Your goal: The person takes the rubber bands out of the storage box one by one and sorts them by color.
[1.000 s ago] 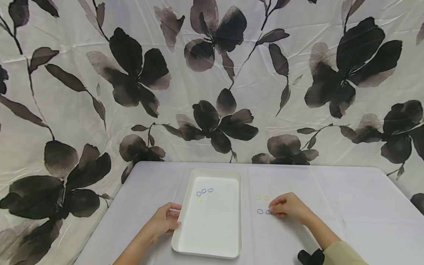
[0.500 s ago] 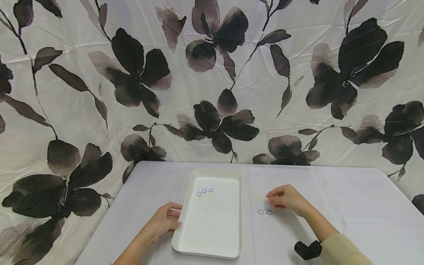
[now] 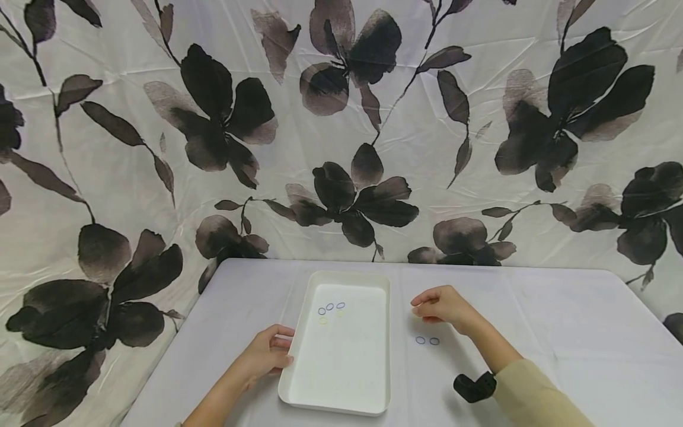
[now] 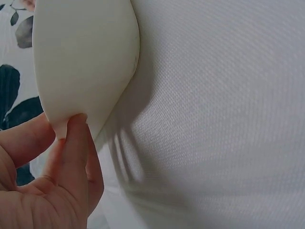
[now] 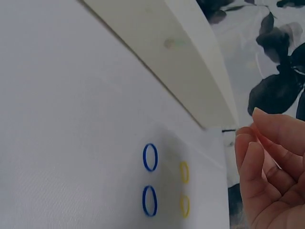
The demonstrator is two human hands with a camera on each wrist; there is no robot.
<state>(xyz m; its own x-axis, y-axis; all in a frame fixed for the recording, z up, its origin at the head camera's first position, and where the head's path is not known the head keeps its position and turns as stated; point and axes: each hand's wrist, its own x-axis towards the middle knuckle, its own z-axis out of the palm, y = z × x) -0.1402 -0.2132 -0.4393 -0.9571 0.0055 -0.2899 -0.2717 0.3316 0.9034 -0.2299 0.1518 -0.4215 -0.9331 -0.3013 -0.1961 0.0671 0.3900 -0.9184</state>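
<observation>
In the head view, my left hand [image 3: 264,353] grips the left rim of a white rectangular tray [image 3: 336,373]; the left wrist view shows thumb and fingers pinching that rim. Inside the tray lie several thin rings, blue [image 3: 329,306] and yellow [image 3: 323,321]. My right hand [image 3: 443,308] hovers right of the tray, fingers loosely curled, nothing visible between them. Two blue rings [image 5: 144,157] and two yellow rings [image 5: 188,172] lie on the cloth in the right wrist view. From the head, my right hand hides the yellow pair.
A white cloth covers the table [image 3: 560,332]. Behind it hangs a white curtain [image 3: 453,148] with dark flowers. A black object [image 3: 475,387] sits at the right sleeve [image 3: 533,391]. The tray's side wall [image 5: 167,57] rises beside the loose rings.
My right hand has moved from beside the blue rings, up and left over the yellow ones. The loose blue rings stay in place. My left hand keeps its grip on the tray.
</observation>
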